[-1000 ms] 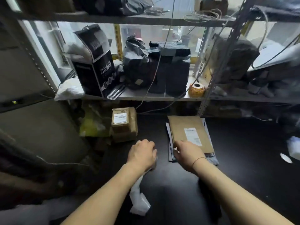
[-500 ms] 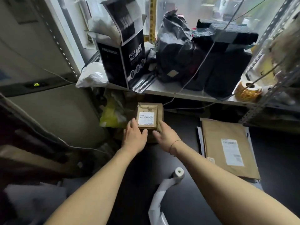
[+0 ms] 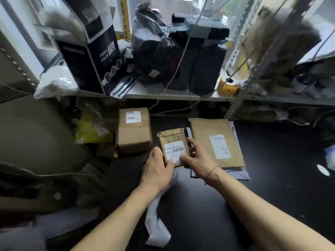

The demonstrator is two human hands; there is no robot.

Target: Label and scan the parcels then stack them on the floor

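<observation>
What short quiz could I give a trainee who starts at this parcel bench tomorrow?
1. True or false: the small parcel already carries a barcode label.
2. Which thing lies just to the right of the small parcel? A) a flat brown mailer; B) a laptop; C) a red bucket.
3. Fill in: the small parcel is held by ___ hand(s).
Key: 1 true. 2 A. 3 two: the left hand and the right hand both grip it, each with its thumb on the label.
</observation>
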